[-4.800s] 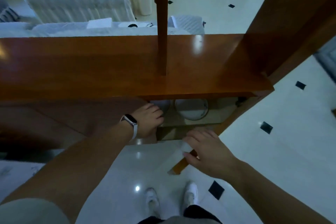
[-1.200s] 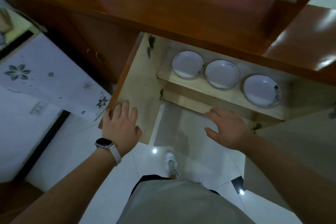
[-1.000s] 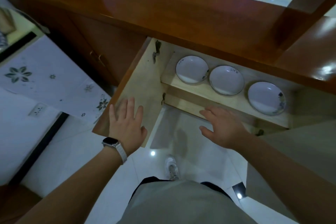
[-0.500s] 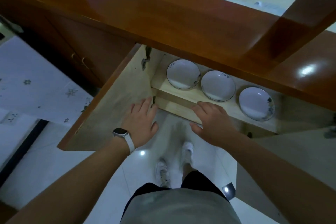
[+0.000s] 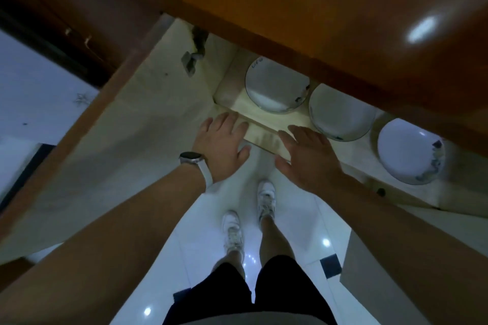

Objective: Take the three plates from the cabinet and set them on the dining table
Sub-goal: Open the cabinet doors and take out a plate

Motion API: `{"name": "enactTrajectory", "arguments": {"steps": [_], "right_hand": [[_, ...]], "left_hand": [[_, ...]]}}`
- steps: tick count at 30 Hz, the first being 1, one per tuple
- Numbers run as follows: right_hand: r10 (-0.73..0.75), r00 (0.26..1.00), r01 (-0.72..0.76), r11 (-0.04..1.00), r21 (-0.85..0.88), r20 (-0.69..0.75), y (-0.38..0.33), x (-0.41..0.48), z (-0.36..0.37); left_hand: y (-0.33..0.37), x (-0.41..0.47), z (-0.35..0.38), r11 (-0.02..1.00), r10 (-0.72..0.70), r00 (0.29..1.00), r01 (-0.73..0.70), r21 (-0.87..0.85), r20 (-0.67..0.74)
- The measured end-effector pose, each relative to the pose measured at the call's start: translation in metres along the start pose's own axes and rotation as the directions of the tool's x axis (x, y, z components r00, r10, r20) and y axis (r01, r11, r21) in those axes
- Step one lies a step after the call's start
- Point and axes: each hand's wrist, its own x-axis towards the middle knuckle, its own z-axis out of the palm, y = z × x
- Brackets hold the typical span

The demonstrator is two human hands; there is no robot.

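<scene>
Three white plates stand in a row on a pale shelf [image 5: 264, 116] inside the open wooden cabinet: the left plate [image 5: 276, 87], the middle plate [image 5: 340, 116] and the right plate [image 5: 409, 152], which has a dark pattern on its rim. The brown counter top [image 5: 303, 8] hides their far edges. My left hand [image 5: 220, 146], with a watch on its wrist, is open at the shelf's front edge, below the left plate. My right hand [image 5: 307, 157] is open too, just short of the middle plate. Neither hand touches a plate.
The left cabinet door [image 5: 118, 134] swings out wide on my left, its pale inner face up. The right door [image 5: 375, 266] stands open at my right forearm. My legs and white shoes [image 5: 248, 219] stand on a glossy white tile floor. A floral cloth [image 5: 39, 92] lies far left.
Both hands have moved forward to the shelf's front edge, the left one leaving the open door. The view has closed in on the cabinet and the plates look larger.
</scene>
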Motion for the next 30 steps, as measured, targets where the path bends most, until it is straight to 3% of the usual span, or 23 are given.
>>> {"name": "enactTrajectory", "arguments": {"steps": [6,9,13,15,18,21,24,28,30], "right_hand": [[0.079,0.996,-0.081,0.995,-0.050,-0.041,0.030,0.050,0.062],[0.180,0.983,-0.180,0.984,0.010,-0.034,0.041,0.070,0.085],[0.349,0.937,-0.328,0.903,0.276,-0.029,0.047,0.094,0.105],[0.457,0.890,-0.414,0.792,0.448,0.014,0.049,0.106,0.110],[0.615,0.780,-0.509,0.517,0.689,0.115,0.053,0.122,0.118],[0.685,0.701,-0.442,0.202,0.874,0.196,0.055,0.139,0.120],[0.673,0.686,-0.370,-0.007,0.929,0.278,0.055,0.154,0.115],[0.694,0.668,-0.281,-0.100,0.955,0.269,0.056,0.172,0.111],[0.702,0.646,-0.227,-0.197,0.954,0.299,0.055,0.176,0.113]], "left_hand": [[-0.015,0.056,0.054,0.990,-0.094,0.996,0.094,-0.107,-0.002],[-0.019,0.085,0.075,0.955,-0.180,0.983,0.169,-0.246,-0.026],[-0.025,0.118,0.109,0.722,-0.370,0.925,0.343,-0.601,0.084],[-0.026,0.128,0.123,0.563,-0.422,0.890,0.407,-0.719,0.173],[-0.028,0.141,0.134,0.307,-0.474,0.833,0.460,-0.833,0.285],[-0.034,0.157,0.139,0.174,-0.526,0.809,0.406,-0.897,0.264],[-0.040,0.174,0.140,0.157,-0.528,0.810,0.389,-0.908,0.256],[-0.043,0.189,0.137,0.224,-0.503,0.838,0.364,-0.904,0.212],[-0.046,0.196,0.139,0.259,-0.490,0.844,0.380,-0.888,0.218]]}}
